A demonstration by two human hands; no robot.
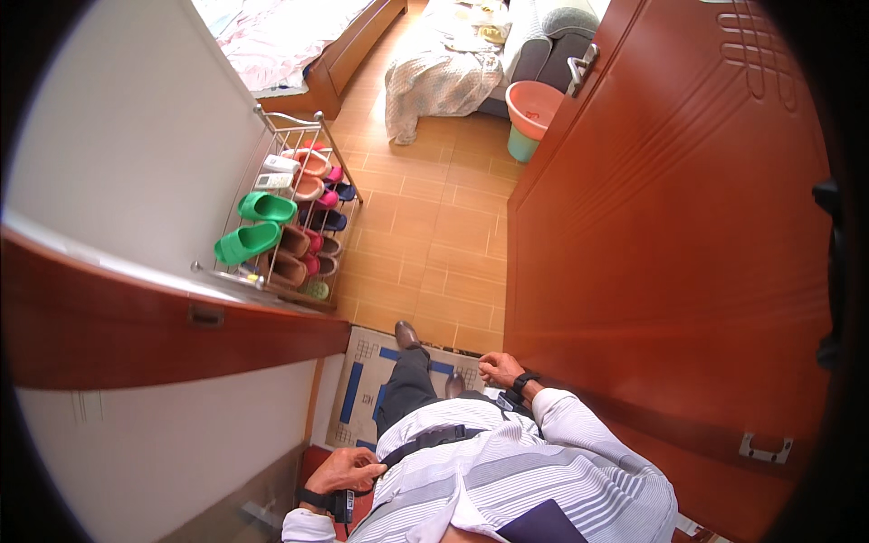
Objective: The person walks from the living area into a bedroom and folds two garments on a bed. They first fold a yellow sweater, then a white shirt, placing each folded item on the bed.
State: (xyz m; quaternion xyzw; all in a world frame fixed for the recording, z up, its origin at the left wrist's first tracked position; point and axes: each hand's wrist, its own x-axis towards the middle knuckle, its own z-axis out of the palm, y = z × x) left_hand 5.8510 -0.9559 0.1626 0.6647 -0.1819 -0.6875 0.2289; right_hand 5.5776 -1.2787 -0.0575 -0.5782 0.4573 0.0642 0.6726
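Note:
My left hand (pixel 344 471) hangs low beside my waist, its fingers loosely curled with nothing visible in them. Its fingertips are close to the black strap (pixel 430 443) around my striped shirt; whether they touch it I cannot tell. On that wrist sits a black band with a small device (pixel 344 505). My right hand (pixel 501 369) is in front of my right hip, fingers curled in and holding nothing I can see. A black band (pixel 522 381) circles that wrist too. The open reddish-brown door (pixel 670 235) stands to the right of this hand.
I am stepping from a patterned mat (pixel 358 425) through a doorway onto tiled floor (pixel 425 217). A metal shoe rack (pixel 330 149) with green slippers (pixel 249 242) and several other shoes stands left. Ahead are a pink and green bucket (pixel 523 145), a covered sofa (pixel 444 81) and a wooden bed (pixel 348 54).

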